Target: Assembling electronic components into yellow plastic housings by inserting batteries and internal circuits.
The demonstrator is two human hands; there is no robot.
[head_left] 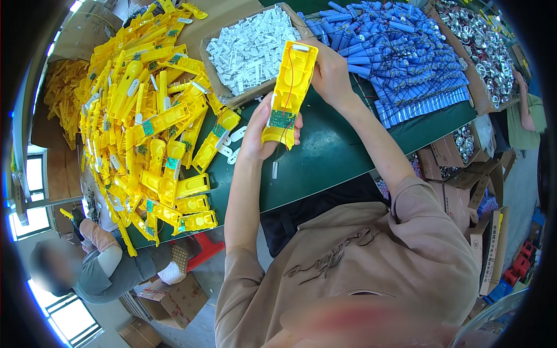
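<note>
The person holds one yellow case half [290,93] above the middle of the green desk [325,156], its open inside facing up. The left hand [261,130] pinches its lower end, where a small green circuit board [282,119] sits; the right hand [329,72] closes its grip on the upper end, beside a thin red wire [287,69] running along the inside. So board and wire appear fitted, and this piece looks partly assembled. A large heap of similar yellow halves [151,116] covers the left side of the desk. At the far edge stand a box of white parts [249,49] and a pile of blue cells [394,52], suggesting much remains.
</note>
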